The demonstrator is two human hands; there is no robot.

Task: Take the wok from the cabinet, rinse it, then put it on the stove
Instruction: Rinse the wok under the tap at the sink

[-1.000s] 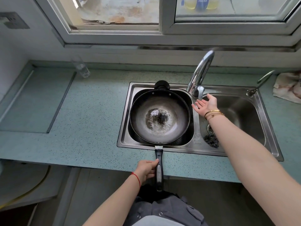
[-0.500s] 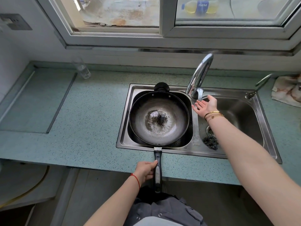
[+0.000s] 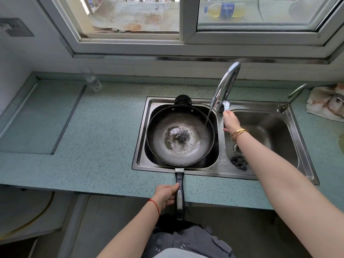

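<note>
**Head view: wok under a thin stream in the left basin**

The wok (image 3: 180,135) sits in the left basin of the sink (image 3: 140,138). Its bowl nearly fills the basin, and its long black handle (image 3: 179,202) reaches out over the near edge of the countertop (image 3: 104,131). The left hand (image 3: 166,195) has its fingers wrapped round that handle about midway. The right hand (image 3: 229,121) is up at the tap lever (image 3: 224,105) at the foot of the faucet (image 3: 226,84). It touches the lever, but whether the fingers curl round it I cannot tell. A thin stream of water (image 3: 208,118) falls onto the wok's right inner wall.

The wok looks like a stiff metal pan, probably fairly heavy, and heavier still once water pools in it. Held by one hand far from the bowl, it will likely want to dip at the far side. The rim and the wet inner wall will be slippery, so the handle is the sound hold. The small black helper grip (image 3: 183,100) on the far rim offers a second hold for lifting or tilting.
</note>
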